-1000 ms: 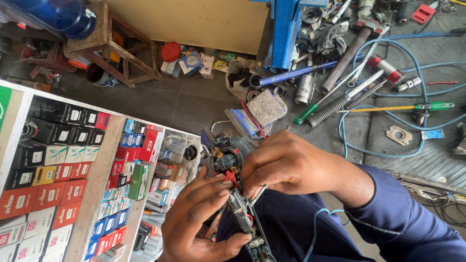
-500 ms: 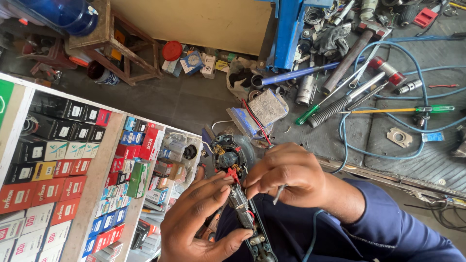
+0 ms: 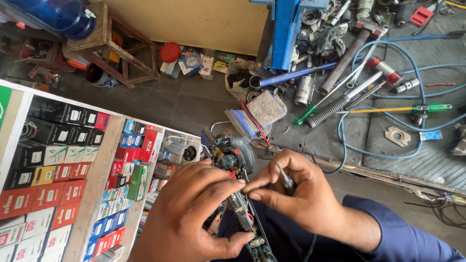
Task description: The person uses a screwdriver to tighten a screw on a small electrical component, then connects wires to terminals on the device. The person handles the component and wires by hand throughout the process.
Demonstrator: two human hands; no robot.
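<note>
Though gripped, tool body (image 3: 240,194) lengthwise, head away.

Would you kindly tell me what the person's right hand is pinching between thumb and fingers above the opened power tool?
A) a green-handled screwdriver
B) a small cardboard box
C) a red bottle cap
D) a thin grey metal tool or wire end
D: the right hand pinches a thin grey metal piece just above the opened power tool, which the left hand steadies from below.

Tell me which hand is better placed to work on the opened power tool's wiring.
Probably the right hand: its fingertips pinch a thin metal tool beside the opened power tool, while the left hand cradles the tool's body.
</note>
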